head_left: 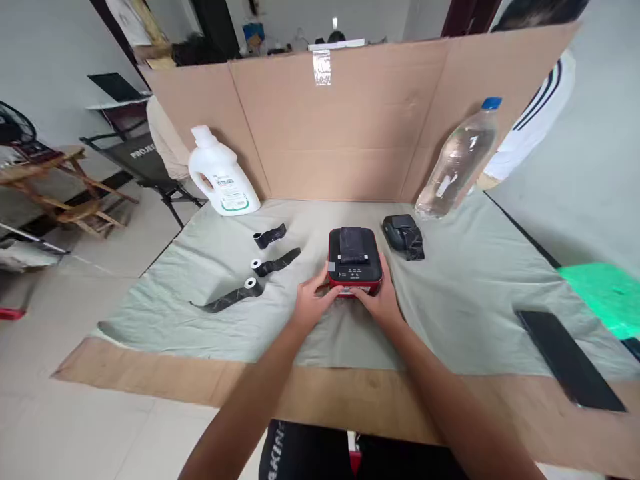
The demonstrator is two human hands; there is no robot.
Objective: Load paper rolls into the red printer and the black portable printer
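Between my two hands sits a small black and red label printer (354, 257), with a dark strip lying over its top. My left hand (314, 297) grips its left side and near corner, thumb along the front. On the other side my right hand (383, 297) holds the right edge, its thumb also at the front. Left of the printer lie several black-wound rolls: a far roll (270, 236), a middle roll (275, 263) and a near roll (235, 295), each partly unrolled. To the right rests a smaller black device (403, 235), a dark strip coming out of it.
A cardboard screen (340, 133) stands at the back, with a white jug (223, 177) at its left and a blue-capped bottle (460, 160) at its right. A dark phone or tablet (570, 360) lies near the right edge of the cloth (450, 320). People are partly visible behind the screen.
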